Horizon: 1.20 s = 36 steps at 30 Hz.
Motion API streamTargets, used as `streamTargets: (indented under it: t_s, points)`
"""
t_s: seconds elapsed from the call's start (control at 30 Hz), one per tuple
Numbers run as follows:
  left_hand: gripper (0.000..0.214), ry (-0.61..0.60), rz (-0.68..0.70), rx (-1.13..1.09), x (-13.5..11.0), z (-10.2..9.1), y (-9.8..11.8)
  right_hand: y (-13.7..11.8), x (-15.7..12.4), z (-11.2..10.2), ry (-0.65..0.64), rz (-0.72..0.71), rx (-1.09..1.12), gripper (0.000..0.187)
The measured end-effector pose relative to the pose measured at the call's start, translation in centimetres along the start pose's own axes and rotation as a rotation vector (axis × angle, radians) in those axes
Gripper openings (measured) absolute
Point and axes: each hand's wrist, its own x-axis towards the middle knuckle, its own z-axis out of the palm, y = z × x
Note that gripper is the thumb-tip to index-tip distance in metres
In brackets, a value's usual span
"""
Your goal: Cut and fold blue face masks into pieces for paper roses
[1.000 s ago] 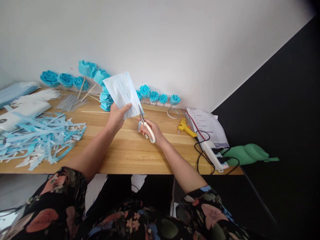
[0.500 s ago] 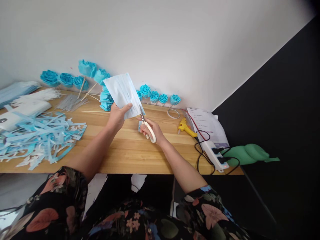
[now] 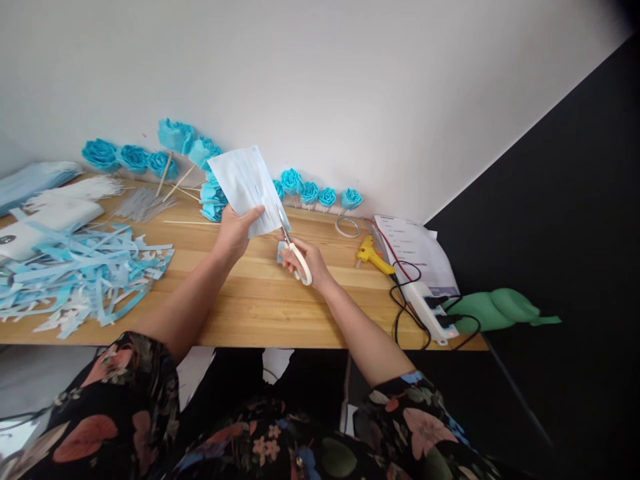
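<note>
My left hand (image 3: 235, 233) pinches the lower edge of a pale blue face mask (image 3: 245, 185) and holds it up above the wooden table (image 3: 260, 300). My right hand (image 3: 303, 257) grips white-handled scissors (image 3: 295, 253). Their blades point up and touch the mask's right edge. A small blue scrap (image 3: 281, 251) lies just under the scissors.
Blue fabric roses (image 3: 320, 195) line the wall, some on wooden sticks (image 3: 173, 183). A heap of cut blue strips (image 3: 80, 273) covers the left side, with stacked masks (image 3: 30, 183) behind. At right lie a tape ring (image 3: 347, 227), yellow glue gun (image 3: 373, 255), papers (image 3: 413, 250), power strip (image 3: 427, 310) and green object (image 3: 495, 309).
The scissors have slid slightly up along the mask's right edge. Both hands stay in nearly the same place.
</note>
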Motion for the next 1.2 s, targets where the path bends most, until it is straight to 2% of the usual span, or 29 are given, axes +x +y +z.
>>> streamTargets:
  t_s: [0.3,0.67,0.8,0.93,1.2]
  points:
    - [0.065,0.035,0.003,-0.044,-0.2,0.5,0.5,0.0,0.0,0.0,0.003,0.008,-0.007,0.07]
    - [0.066,-0.059,-0.035,-0.009,0.0,0.1,0.2,0.4,0.2,0.0,-0.012,0.033,0.004,0.069]
    - [0.068,-0.057,-0.02,-0.023,-0.1,0.3,0.2,-0.1,0.0,-0.1,-0.046,0.016,-0.018,0.063]
    - [0.072,-0.032,-0.03,-0.033,-0.4,0.6,0.4,-0.7,-0.2,-0.1,-0.039,0.012,-0.047,0.064]
    - [0.066,-0.071,-0.065,0.019,-1.2,0.8,0.8,0.3,0.4,-0.2,-0.033,0.001,-0.053,0.066]
